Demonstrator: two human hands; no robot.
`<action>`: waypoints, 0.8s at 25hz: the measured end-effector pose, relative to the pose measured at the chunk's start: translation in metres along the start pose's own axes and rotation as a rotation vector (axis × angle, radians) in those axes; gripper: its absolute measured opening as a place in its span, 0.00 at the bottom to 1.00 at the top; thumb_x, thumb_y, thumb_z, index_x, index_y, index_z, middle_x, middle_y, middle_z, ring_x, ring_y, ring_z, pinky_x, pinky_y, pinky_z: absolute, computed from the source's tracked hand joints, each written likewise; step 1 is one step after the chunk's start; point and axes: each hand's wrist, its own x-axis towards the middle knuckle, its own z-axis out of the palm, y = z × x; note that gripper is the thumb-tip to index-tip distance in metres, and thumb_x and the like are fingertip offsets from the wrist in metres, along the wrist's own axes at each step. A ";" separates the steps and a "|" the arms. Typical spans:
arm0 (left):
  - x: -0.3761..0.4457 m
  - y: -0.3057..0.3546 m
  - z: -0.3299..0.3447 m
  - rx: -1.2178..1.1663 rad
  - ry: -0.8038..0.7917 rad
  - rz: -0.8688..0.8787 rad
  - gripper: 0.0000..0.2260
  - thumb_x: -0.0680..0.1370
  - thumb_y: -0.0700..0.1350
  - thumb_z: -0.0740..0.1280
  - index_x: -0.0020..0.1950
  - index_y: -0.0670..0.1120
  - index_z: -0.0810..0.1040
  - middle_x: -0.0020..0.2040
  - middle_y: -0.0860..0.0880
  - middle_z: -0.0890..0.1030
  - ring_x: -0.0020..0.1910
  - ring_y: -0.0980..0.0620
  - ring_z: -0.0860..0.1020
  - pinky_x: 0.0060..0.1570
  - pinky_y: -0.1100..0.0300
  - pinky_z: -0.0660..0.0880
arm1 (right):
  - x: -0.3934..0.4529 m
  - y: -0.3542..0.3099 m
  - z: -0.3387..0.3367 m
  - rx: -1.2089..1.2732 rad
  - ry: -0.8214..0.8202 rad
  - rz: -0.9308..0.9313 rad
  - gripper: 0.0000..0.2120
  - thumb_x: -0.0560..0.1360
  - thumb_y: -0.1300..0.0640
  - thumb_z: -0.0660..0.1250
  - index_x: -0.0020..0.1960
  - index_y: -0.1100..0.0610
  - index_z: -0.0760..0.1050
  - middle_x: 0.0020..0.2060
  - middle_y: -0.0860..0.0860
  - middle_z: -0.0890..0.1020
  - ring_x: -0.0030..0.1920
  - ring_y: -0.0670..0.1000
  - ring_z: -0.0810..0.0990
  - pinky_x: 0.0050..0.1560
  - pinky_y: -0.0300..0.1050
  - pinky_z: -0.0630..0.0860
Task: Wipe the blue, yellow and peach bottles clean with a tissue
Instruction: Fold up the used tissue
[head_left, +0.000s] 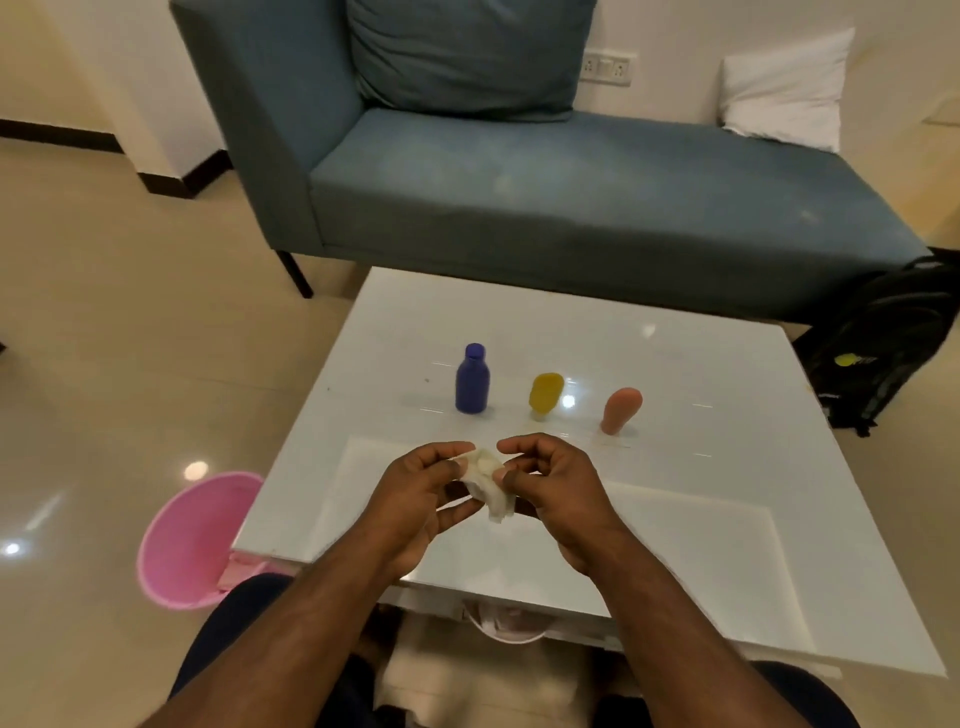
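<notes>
Both hands, left (421, 488) and right (550, 483), pinch the soft tissue (488, 480) just short of the yellow bottle (545, 392); blue bottle (471, 382) beside it, peach bottle (621, 409) opposite. They look light and tippy, so I'd grip mid-body.

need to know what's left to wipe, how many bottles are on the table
3, in a row on the white table beyond the hands: blue bottle on the left, yellow bottle in the middle, peach bottle on the right. None looks hidden.

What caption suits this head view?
Both hands hold a tissue before blue, yellow and peach bottles.
</notes>
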 end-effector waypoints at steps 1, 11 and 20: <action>-0.006 0.005 -0.012 -0.046 0.007 0.008 0.10 0.82 0.41 0.66 0.62 0.44 0.80 0.58 0.42 0.84 0.55 0.41 0.84 0.58 0.43 0.80 | 0.000 -0.006 0.015 -0.015 -0.010 -0.023 0.12 0.73 0.63 0.71 0.52 0.51 0.79 0.47 0.52 0.81 0.48 0.54 0.82 0.49 0.50 0.82; -0.029 0.033 -0.109 -0.099 0.103 0.102 0.15 0.76 0.35 0.72 0.61 0.45 0.79 0.53 0.44 0.86 0.52 0.45 0.86 0.49 0.52 0.82 | 0.006 -0.042 0.115 -0.141 -0.172 -0.151 0.15 0.71 0.54 0.74 0.56 0.50 0.77 0.49 0.47 0.80 0.50 0.51 0.81 0.49 0.48 0.82; -0.016 0.037 -0.181 -0.241 0.207 0.074 0.11 0.79 0.35 0.65 0.61 0.41 0.79 0.57 0.38 0.84 0.56 0.38 0.83 0.55 0.44 0.82 | 0.039 -0.039 0.201 -0.141 -0.234 -0.085 0.08 0.78 0.60 0.64 0.54 0.50 0.76 0.51 0.50 0.81 0.49 0.51 0.81 0.44 0.45 0.82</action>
